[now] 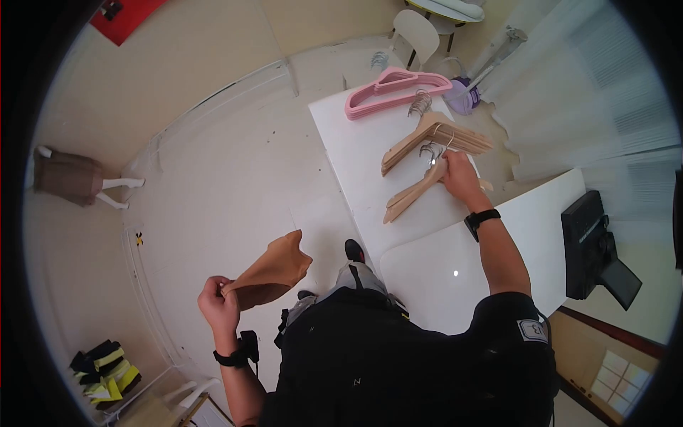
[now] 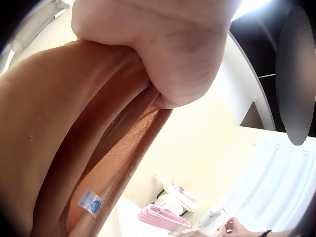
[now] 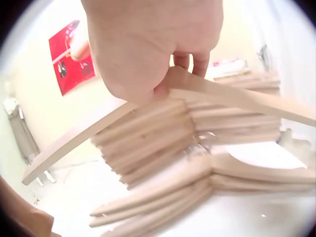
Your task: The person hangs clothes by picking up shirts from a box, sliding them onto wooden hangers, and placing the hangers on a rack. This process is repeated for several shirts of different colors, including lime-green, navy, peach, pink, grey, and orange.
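My left hand (image 1: 219, 302) grips a bunched tan-brown garment (image 1: 274, 270) out over the floor, left of my body. The left wrist view shows the fist (image 2: 158, 44) closed round the brown cloth (image 2: 64, 148), which carries a small blue label (image 2: 90, 203). My right hand (image 1: 459, 174) reaches over the white table (image 1: 370, 164) and grips one wooden hanger (image 1: 416, 192) at its middle, lifting it just above the stack. In the right wrist view the fingers (image 3: 190, 60) curl round that hanger (image 3: 232, 96) over two stacks of wooden hangers (image 3: 163, 148).
A pile of pink hangers (image 1: 395, 89) lies at the table's far end, with a stack of wooden hangers (image 1: 434, 139) nearer. A black device (image 1: 594, 245) stands at the right. A white chair (image 1: 416, 35) stands beyond the table. Folded clothes (image 1: 107, 370) lie at lower left.
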Demonstrator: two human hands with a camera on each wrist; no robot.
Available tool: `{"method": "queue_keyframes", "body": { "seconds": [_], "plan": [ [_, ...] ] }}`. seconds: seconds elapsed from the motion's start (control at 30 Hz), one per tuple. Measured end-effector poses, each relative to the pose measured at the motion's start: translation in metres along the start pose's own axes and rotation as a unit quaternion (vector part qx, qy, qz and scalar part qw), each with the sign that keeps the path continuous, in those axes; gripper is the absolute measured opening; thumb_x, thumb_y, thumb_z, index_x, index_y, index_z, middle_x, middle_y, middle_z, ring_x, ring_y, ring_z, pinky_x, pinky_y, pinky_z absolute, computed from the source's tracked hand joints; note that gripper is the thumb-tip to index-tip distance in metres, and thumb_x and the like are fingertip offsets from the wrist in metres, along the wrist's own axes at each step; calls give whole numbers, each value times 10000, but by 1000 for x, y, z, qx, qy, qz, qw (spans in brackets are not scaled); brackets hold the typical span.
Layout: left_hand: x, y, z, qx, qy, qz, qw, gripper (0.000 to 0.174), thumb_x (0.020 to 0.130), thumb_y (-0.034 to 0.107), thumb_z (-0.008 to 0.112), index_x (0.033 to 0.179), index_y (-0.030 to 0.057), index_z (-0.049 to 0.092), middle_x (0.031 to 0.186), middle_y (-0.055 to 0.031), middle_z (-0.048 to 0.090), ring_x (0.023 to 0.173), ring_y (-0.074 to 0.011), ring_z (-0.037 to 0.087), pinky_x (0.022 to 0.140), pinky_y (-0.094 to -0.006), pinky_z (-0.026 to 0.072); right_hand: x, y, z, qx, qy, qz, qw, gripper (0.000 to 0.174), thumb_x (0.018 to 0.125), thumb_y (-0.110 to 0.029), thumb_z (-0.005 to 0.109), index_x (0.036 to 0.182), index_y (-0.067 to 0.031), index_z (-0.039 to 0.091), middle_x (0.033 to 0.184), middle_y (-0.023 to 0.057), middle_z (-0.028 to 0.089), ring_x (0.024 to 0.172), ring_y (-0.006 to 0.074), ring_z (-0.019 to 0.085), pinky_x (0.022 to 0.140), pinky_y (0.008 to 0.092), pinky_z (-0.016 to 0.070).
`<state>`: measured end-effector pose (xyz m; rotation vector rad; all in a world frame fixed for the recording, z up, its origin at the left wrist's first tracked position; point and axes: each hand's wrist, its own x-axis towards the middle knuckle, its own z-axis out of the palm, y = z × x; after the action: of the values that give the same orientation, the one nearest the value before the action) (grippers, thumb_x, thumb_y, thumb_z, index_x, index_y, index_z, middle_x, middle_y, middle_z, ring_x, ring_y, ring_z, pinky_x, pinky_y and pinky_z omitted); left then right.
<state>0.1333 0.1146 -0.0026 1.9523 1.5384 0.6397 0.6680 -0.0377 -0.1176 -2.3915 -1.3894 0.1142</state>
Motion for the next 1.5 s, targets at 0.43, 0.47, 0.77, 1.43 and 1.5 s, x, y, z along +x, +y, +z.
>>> {"method": "queue_keyframes", "body": {
  "seconds": [0.43, 0.47, 0.77, 1.43, 1.5],
  "plan": [
    [21, -61, -118, -30, 111, 15, 993, 108, 689, 54, 521, 787, 33, 562, 519, -83, 484, 467, -212, 466, 487, -308, 406, -50, -356, -47, 549, 12, -145, 823, 614, 826, -1, 620, 1315, -68, 256, 1048, 153, 583, 833, 169, 606, 757, 282, 505],
    [21, -67, -129, -61, 103, 7, 993, 91, 699, 45, 516, 779, 27, 556, 534, -75, 497, 486, -194, 490, 497, -303, 416, -53, -387, -44, 599, -16, -151, 786, 612, 843, 5, 600, 1339, -93, 255, 1062, 173, 581, 793, 175, 605, 744, 282, 503],
    [10, -129, -203, -410, 105, -44, 905, 69, 793, 35, 496, 821, 9, 554, 619, -36, 552, 535, -117, 529, 502, -271, 433, -130, -610, -11, 663, -44, -323, 673, 526, 909, -5, 490, 1362, -96, 240, 1106, 155, 523, 810, 233, 627, 763, 376, 515],
    [70, -226, -360, -473, 271, -65, 836, 76, 795, 97, 592, 821, 29, 571, 661, 0, 545, 618, -81, 486, 574, -245, 426, -82, -771, 176, 597, 8, -519, 612, 529, 850, 130, 478, 1305, -83, 313, 1134, 162, 479, 838, 196, 613, 743, 297, 516],
    [83, -260, -383, -253, 358, -85, 895, 74, 781, 99, 594, 775, 29, 571, 641, 16, 525, 590, -70, 458, 551, -234, 400, -60, -765, 194, 579, -18, -528, 621, 504, 839, 125, 491, 1282, -71, 353, 1114, 159, 491, 817, 194, 611, 708, 295, 519]
  ]
}}
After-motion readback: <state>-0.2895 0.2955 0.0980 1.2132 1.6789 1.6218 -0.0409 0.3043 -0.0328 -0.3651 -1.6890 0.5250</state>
